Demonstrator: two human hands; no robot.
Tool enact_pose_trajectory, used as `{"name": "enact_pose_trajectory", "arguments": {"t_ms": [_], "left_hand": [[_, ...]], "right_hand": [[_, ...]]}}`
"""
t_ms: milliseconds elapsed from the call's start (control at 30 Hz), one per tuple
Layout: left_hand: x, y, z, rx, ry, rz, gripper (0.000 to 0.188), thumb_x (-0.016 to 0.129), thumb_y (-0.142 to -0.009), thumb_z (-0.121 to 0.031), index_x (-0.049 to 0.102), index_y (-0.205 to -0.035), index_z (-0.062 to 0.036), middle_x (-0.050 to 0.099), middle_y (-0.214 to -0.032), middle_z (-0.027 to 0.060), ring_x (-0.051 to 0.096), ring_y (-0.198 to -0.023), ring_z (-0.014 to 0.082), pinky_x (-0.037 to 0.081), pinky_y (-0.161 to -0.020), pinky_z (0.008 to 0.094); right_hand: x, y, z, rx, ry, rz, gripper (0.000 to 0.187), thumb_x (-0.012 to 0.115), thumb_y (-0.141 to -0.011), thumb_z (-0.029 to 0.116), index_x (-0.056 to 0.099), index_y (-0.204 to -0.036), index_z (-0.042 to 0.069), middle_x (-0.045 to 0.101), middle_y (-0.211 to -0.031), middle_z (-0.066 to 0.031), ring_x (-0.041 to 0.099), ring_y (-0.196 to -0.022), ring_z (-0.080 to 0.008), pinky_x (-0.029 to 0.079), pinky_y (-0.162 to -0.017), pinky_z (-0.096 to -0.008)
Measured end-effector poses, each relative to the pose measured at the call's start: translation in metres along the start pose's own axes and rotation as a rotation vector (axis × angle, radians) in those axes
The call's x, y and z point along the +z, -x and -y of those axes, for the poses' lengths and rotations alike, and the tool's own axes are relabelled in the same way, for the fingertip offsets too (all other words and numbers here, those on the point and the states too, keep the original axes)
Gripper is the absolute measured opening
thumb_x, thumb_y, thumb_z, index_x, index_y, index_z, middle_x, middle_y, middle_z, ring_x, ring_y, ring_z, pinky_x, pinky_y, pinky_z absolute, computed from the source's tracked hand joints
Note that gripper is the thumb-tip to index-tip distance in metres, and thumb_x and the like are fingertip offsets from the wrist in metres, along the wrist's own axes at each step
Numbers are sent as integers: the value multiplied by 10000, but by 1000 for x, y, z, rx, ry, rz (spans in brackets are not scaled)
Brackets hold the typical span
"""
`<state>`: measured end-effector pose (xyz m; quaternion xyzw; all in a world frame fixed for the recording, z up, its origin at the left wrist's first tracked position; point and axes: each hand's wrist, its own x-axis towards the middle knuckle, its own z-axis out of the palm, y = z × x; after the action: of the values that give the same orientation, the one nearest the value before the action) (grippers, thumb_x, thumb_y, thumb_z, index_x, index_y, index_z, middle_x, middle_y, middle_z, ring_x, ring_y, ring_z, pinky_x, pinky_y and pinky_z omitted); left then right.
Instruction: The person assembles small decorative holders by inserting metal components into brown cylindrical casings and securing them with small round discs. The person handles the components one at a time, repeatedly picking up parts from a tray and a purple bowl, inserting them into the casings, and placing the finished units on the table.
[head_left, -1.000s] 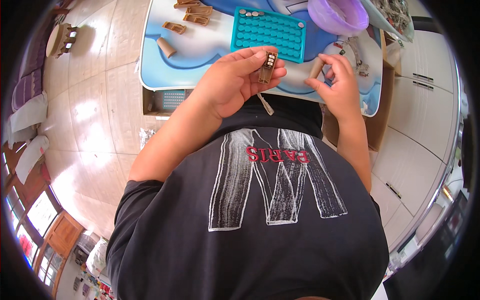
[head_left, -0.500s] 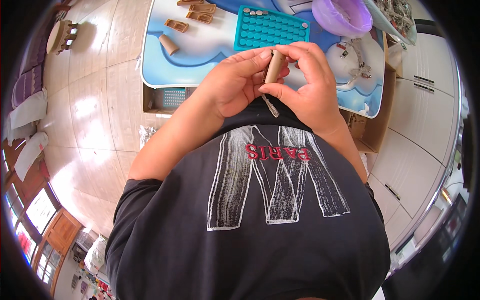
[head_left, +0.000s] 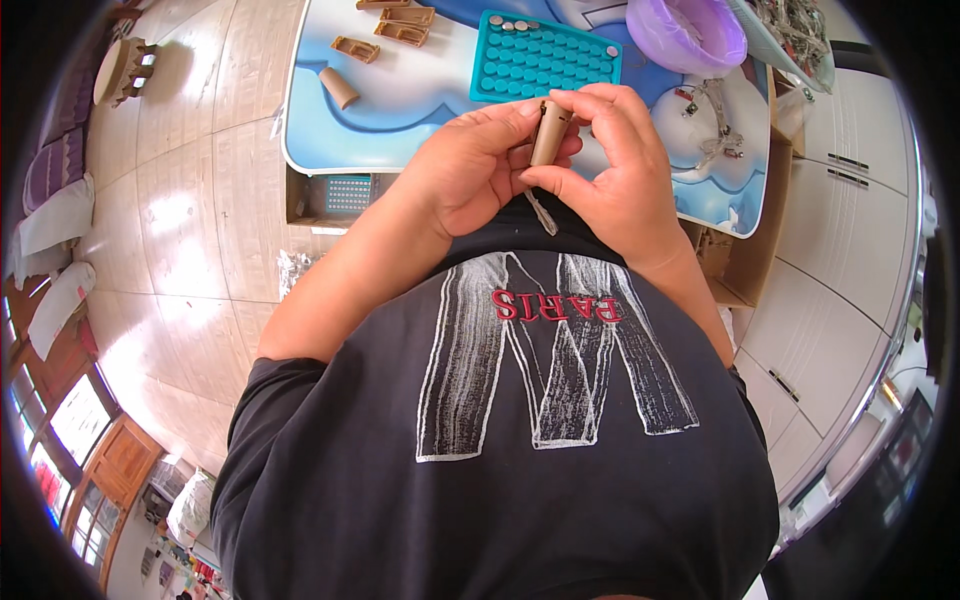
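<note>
Left hand point(head_left: 458, 168) and right hand point(head_left: 628, 160), fingers partly curled, pinch a brown casing point(head_left: 551, 138) between them by the bench point(head_left: 330, 130) edge. Mating its halves seems underway; pressing likely calls for aligned edges.

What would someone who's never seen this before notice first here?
Probably the black shirt with its bold white and red print, filling the lower middle of the view. Just above it, the left hand and right hand meet around a small brown casing. Beyond them on the blue-and-white table, a bright teal tray and, to its right, a purple bowl catch the eye.
</note>
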<state>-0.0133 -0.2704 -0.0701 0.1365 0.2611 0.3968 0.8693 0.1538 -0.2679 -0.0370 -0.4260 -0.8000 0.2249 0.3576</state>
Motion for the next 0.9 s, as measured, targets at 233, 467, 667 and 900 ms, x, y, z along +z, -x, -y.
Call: {"name": "enact_pose_trajectory", "arguments": {"t_ms": [233,467,667,900], "left_hand": [[1,1,0,-28,-14,-16,356,368,-978,-225,494,-1183,38,587,-1103,139,573,-1054,212,475,-903,319],[13,4,-4,6,-249,-62,371,492,-931,-135,441,-1255,38,593,-1082,127,576,-1032,181,473,-882,284],[23,11,1,316,-740,-122,458,588,-864,-22,391,-1271,46,603,-1056,127,586,-980,157,473,-839,253],[30,18,-3,394,-1008,-225,212,655,-825,-76,561,-989,19,643,-838,77,596,-748,94,489,-619,231]], "right_hand": [[0,1,-1,-2,22,20,579,820,-557,192,577,-1061,42,545,-1003,-103,565,-882,-275,475,-740,-344],[-2,1,-2,61,-112,27,500,801,-625,172,587,-1054,29,550,-997,-84,569,-870,-221,477,-723,-307],[-4,5,-15,281,-442,25,227,677,-813,170,622,-955,1,588,-925,-67,550,-746,-122,449,-694,-229],[-2,12,-15,362,-839,-106,233,601,-885,172,555,-1016,-15,545,-900,-10,497,-765,-61,413,-700,-195]]}}
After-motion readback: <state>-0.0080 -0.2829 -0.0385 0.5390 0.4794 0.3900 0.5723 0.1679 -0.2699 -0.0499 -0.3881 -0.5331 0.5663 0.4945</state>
